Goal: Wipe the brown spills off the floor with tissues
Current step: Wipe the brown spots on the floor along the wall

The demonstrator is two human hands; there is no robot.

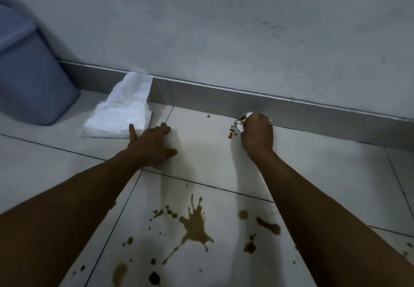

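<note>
Here I brace my flat left hand (152, 146) on the pale tiled floor (324, 174) so my right hand (257, 133), fingers gripping a crumpled white tissue (242, 127), scrubs brown spill drops (233, 130) against the floor's far edge by the grey skirting (313, 116).

Right hand (257, 133) presses a tissue (243, 123) on brown spills (233, 130).

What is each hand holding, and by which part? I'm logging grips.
The right hand grips a crumpled tissue, bunched inside its fist with only bits showing. The left hand holds nothing, resting on the floor.
</note>
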